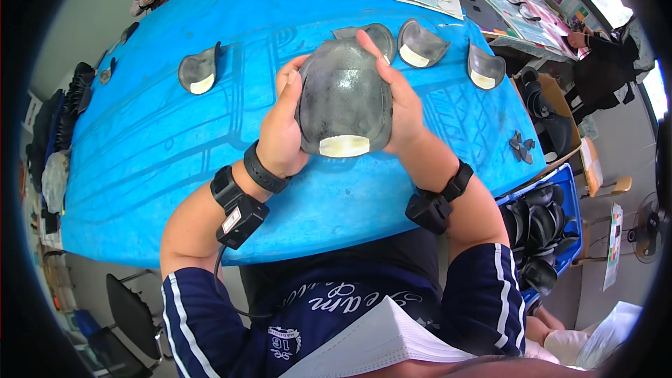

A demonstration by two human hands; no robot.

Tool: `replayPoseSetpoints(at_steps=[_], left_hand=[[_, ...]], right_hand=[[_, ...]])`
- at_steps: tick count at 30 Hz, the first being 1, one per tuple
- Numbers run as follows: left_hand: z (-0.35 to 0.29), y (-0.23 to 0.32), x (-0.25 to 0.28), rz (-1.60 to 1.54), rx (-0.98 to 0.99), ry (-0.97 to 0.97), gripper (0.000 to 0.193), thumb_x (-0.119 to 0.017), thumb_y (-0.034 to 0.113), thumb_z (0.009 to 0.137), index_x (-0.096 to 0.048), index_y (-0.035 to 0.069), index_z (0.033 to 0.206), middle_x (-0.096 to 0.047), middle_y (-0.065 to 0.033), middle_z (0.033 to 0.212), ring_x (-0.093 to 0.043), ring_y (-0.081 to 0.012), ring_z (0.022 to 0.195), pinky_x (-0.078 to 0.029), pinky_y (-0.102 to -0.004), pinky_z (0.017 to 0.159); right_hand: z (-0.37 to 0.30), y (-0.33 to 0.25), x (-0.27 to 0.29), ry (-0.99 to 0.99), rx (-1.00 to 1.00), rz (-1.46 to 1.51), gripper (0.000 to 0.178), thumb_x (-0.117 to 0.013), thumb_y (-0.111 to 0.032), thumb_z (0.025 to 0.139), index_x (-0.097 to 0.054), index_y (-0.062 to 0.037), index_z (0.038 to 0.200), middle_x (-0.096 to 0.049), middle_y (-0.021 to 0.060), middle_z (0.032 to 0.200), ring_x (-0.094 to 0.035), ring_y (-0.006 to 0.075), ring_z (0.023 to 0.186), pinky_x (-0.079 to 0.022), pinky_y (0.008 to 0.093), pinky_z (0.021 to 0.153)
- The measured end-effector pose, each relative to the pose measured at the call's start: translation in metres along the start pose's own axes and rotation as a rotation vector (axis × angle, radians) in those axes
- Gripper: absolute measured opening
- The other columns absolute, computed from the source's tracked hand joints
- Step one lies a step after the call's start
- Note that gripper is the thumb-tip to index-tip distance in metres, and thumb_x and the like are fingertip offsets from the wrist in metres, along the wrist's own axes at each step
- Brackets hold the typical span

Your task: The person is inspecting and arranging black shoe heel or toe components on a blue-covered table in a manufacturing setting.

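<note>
Between my two hands is a dark grey, curved shell (344,98) with a shiny top and a cream strip along its near edge. It is raised above the blue-covered table (231,175). My left hand (281,126) presses on its left side with the thumb up along the edge. My right hand (402,101) clasps the other side, its thumb near the upper rim. The undersides and some fingertips are hidden behind the shell. Just beyond it, a similar shell (380,36) is partly covered by the one I hold.
More shells with cream strips lie on the table: one at left (199,70), two at right (422,43). Dark scraps (521,147) sit near the right edge. A blue crate (575,217) and a cardboard box (560,91) hold dark pieces. Other people are beyond the table.
</note>
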State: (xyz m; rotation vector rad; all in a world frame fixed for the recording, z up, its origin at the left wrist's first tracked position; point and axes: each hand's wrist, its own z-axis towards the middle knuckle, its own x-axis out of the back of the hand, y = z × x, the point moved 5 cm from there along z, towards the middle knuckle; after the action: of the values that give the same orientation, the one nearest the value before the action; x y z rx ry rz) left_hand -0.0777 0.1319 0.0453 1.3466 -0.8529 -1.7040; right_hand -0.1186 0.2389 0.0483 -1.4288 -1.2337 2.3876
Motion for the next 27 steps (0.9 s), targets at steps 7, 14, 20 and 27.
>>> replayPoseSetpoints(at_steps=[7,14,20,27], left_hand=[[-0.010,0.007,-0.015,-0.071,-0.052,-0.137,0.062,-0.034,0.039,0.091,-0.002,0.017,0.139,-0.020,-0.0125,0.140,-0.028,-0.0277,0.126,-0.028,-0.0419,0.102],[-0.016,0.005,-0.010,0.301,-0.198,-0.207,0.067,-0.035,0.040,0.090,-0.001,0.010,0.139,-0.021,-0.0141,0.139,-0.028,-0.0259,0.126,-0.027,-0.0382,0.101],[-0.017,0.005,-0.011,0.340,-0.222,-0.211,0.064,-0.034,0.038,0.091,-0.004,0.007,0.139,-0.021,-0.0141,0.138,-0.028,-0.0244,0.126,-0.025,-0.0361,0.102],[-0.015,-0.004,-0.008,0.174,-0.162,-0.201,0.061,-0.033,0.036,0.091,-0.007,0.007,0.138,-0.023,-0.0140,0.137,-0.029,-0.0241,0.125,-0.025,-0.0361,0.102]], right_hand=[[-0.006,0.001,-0.010,-0.124,0.048,0.024,0.074,-0.015,-0.065,0.083,-0.007,-0.0182,0.140,-0.023,0.0122,0.139,-0.030,0.0281,0.125,-0.029,0.0427,0.101],[-0.006,0.002,0.001,-0.118,0.168,-0.306,0.080,-0.016,-0.066,0.083,-0.004,-0.0107,0.139,-0.019,0.0117,0.141,-0.028,0.0262,0.126,-0.027,0.0390,0.103],[-0.004,0.008,0.006,-0.165,0.134,-0.339,0.076,-0.014,-0.062,0.085,-0.005,-0.0102,0.139,-0.019,0.0118,0.140,-0.026,0.0238,0.127,-0.026,0.0360,0.103],[-0.007,0.012,0.001,-0.130,-0.082,0.030,0.065,-0.019,-0.057,0.088,-0.013,-0.0168,0.139,-0.033,0.0082,0.134,-0.039,0.0240,0.119,-0.034,0.0368,0.098]])
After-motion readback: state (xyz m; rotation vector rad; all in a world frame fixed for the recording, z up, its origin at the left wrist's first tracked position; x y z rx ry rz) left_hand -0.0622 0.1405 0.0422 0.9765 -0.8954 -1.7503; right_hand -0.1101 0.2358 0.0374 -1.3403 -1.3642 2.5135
